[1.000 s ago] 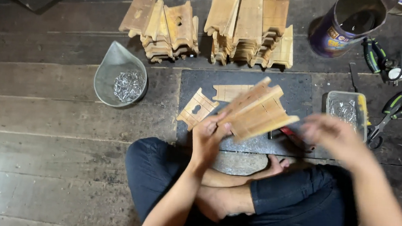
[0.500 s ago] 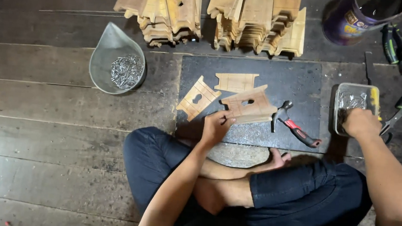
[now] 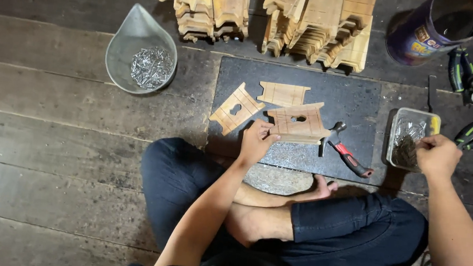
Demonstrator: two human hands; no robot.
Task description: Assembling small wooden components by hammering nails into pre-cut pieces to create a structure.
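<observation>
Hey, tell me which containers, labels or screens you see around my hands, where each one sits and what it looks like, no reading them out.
Purple can: top right on the floor, round, open, with a yellow and red label.
Clear plastic tub: right of the dark mat, rectangular, nails inside; the right hand rests at its edge.
Grey metal scoop-shaped bowl: upper left, teardrop form, filled with nails.
No screens or signs show.

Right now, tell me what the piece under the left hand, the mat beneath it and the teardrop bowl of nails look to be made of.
The piece under the left hand: pale unfinished wood, with visible grain and a cut keyhole-shaped slot. The mat: dark, matte, speckled sheet, possibly rubber or stone; unclear. The teardrop bowl: dull grey, probably metal or plastic, holding shiny metal nails.
</observation>
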